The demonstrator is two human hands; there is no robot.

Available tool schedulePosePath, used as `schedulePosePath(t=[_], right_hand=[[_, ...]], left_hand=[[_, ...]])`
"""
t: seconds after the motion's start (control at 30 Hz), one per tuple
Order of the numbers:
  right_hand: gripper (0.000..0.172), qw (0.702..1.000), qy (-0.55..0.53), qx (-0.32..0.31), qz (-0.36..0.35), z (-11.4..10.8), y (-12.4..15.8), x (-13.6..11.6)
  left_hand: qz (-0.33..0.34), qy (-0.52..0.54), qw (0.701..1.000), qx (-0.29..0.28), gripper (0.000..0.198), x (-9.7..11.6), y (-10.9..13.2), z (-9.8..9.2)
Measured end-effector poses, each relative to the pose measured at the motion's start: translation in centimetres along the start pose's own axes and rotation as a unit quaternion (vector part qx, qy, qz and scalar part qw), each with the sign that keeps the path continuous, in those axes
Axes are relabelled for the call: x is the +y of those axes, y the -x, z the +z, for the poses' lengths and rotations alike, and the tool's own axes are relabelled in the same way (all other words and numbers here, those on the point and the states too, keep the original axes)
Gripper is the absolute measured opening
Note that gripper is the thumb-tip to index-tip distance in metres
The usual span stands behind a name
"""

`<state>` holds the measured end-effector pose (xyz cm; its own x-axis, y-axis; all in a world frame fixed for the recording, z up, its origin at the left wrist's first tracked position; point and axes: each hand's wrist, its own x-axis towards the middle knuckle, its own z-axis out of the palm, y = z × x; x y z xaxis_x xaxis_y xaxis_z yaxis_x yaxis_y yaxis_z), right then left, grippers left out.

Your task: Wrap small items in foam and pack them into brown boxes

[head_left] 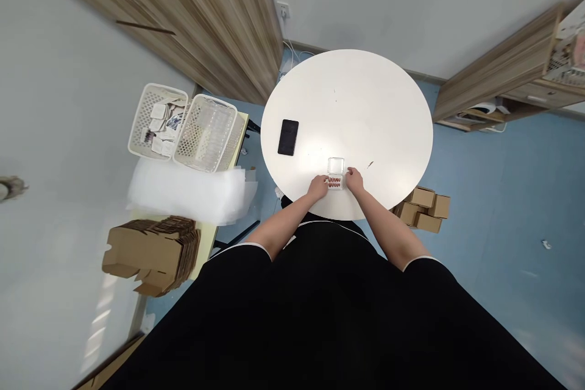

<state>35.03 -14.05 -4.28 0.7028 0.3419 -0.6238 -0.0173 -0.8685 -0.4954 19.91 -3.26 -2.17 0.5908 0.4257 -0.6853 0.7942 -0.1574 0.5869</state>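
A small clear case (336, 166) lies with its lid raised near the front edge of the round white table (356, 85). Two rows of small reddish-brown pieces (334, 182) fill its lower half. My left hand (319, 187) touches the case's left side, its fingers bent; whether they grip the edge is too small to tell. Just right of the case is my right hand (354, 181), fingers curled together near its upper right side. What that hand holds, if anything, is too small to make out.
A black tablet or phone (287, 137) lies on the table's left part. Left of the table stand white baskets (205, 133), white wrapping sheets (187, 191) and stacked flat cardboard (146, 253). Small cardboard boxes (428, 223) sit below the table's right edge.
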Motion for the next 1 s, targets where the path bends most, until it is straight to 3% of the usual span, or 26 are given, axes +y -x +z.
schedulePosePath(t=[0.1, 0.2, 0.33, 0.43, 0.57, 0.67, 0.8, 0.9, 1.0], right_hand=[[0.044, 1.0, -0.004, -0.009, -0.015, -0.7, -1.7, -0.9], [0.041, 0.999, 0.009, -0.02, -0.027, -1.1, -2.9, -1.8], [0.035, 0.998, 0.047, -0.031, -0.003, -1.4, -3.4, -2.7], [0.028, 0.999, 0.043, -0.023, -0.01, -1.3, -3.3, -2.8], [0.023, 0.997, -0.025, -0.001, -0.071, -1.1, -2.3, -2.1], [0.022, 0.987, -0.114, -0.013, -0.11, -1.1, -0.9, -0.7], [0.024, 0.978, -0.177, -0.021, -0.109, -2.1, 1.6, 1.8], [0.028, 0.983, -0.071, -0.014, -0.168, -3.1, 3.5, 3.3], [0.031, 0.953, 0.083, -0.07, -0.283, -3.3, 5.2, 3.7]], left_hand=[[0.027, -0.058, 0.997, -0.039, 0.045, 0.0, 0.6, 0.8], [0.008, -0.053, 0.998, -0.02, 0.045, 0.0, 1.0, 1.2], [-0.01, 0.037, 0.999, 0.015, 0.047, 0.0, 0.3, 0.9], [-0.058, 0.119, 0.991, 0.027, 0.055, 0.5, -1.2, 0.4], [-0.089, 0.226, 0.969, 0.031, 0.075, 1.3, -3.4, -0.3], [-0.05, 0.272, 0.961, 0.022, 0.07, 1.3, -3.7, -0.8], [0.018, 0.188, 0.982, 0.005, 0.043, 0.4, -1.8, -1.0], [0.099, 0.028, 0.995, 0.003, 0.036, 0.2, 0.2, -0.5], [0.196, -0.117, 0.973, -0.044, 0.037, 0.5, 1.8, 0.4]])
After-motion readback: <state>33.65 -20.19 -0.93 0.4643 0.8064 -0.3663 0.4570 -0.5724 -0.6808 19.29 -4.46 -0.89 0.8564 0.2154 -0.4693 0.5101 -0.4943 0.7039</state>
